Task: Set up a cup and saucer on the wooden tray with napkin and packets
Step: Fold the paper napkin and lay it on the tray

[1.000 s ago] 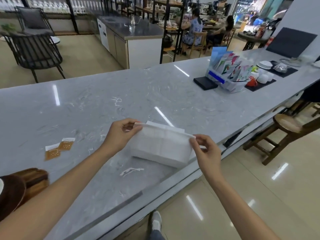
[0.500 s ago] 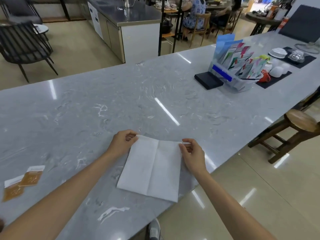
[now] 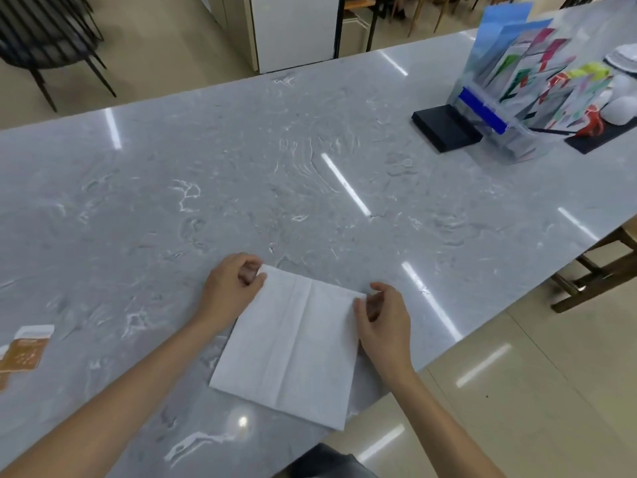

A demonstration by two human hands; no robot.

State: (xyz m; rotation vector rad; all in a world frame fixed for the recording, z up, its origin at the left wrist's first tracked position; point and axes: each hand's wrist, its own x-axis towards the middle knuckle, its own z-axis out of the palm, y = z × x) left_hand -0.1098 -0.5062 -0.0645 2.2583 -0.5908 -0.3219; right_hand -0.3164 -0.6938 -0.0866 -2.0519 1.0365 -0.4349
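Note:
A white paper napkin (image 3: pixel 296 346) lies flat on the grey marble counter (image 3: pixel 310 188), near its front edge, with a fold crease down its middle. My left hand (image 3: pixel 231 288) pinches the napkin's far left corner. My right hand (image 3: pixel 382 319) pinches the far right corner. Two brown packets (image 3: pixel 26 350) lie on the counter at the far left edge of view. No tray, cup or saucer is in view.
A clear plastic holder with colourful leaflets (image 3: pixel 524 88) stands at the back right, beside a black block (image 3: pixel 444 127). White cups (image 3: pixel 620 105) sit on a dark mat at the right edge. A wooden stool (image 3: pixel 599 270) stands beyond the counter's right edge.
The napkin, held up in the air a second ago, now lies spread flat on the counter. Both hands have stayed on its far corners. The view has tilted down.

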